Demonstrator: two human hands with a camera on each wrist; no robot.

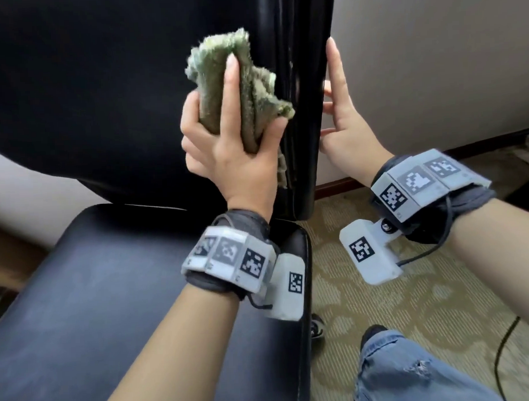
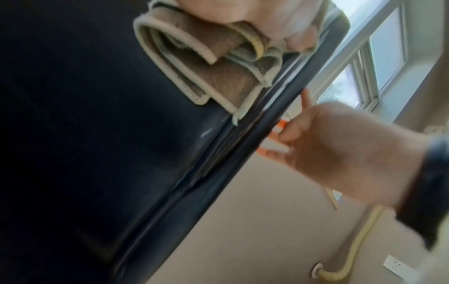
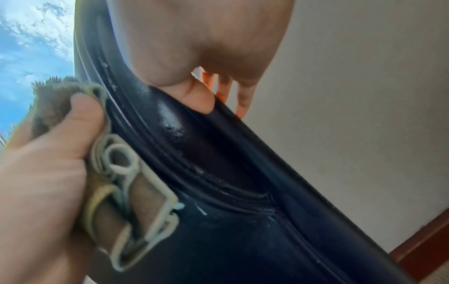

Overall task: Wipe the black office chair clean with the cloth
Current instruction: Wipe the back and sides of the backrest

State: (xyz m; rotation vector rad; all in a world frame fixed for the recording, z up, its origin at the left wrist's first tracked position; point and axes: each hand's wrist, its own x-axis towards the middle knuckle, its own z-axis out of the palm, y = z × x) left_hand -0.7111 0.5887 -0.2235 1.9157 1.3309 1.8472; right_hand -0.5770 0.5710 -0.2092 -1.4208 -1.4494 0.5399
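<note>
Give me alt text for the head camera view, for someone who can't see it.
The left hand holds a bunched green cloth against a black office chair's backrest near its right edge, while the right hand steadies that edge with straight fingers. Below lie the seat, patterned carpet and a jeans-clad knee.

A folded olive-brown terry cloth (image 2: 194,63) presses against the black leather chair back (image 2: 97,153); the right hand (image 2: 345,157) steadies its piped edge.
</note>
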